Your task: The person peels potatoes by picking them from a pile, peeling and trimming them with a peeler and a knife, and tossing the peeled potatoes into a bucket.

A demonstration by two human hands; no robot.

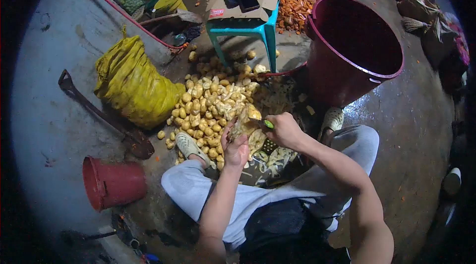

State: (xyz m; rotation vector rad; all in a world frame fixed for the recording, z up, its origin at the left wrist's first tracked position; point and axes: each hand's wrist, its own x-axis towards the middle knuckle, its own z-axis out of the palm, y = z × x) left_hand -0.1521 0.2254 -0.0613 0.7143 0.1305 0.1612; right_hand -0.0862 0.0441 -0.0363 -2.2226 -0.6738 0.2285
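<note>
My left hand (235, 150) has its fingers wrapped round a pale brown potato (242, 125), held above the pile; its outline is partly lost against what lies behind. Closed on the green handle of a knife (268, 124), my right hand (285, 131) is just to the right of it. The dark blade points left, at or very near the potato; whether it touches is unclear. Beyond my hands, a heap of potatoes (201, 110) covers the floor. Pale peelings (275, 160) lie in and around a dark container with holes between my legs.
A teal chair (267, 31) bears cardboard and two dark phone-like objects. Orange pieces (297, 3) are heaped behind it. A large maroon bin (337, 75) stands right; a yellow sack (136, 85), a shovel (99, 110) and a red bucket (119, 182) are left.
</note>
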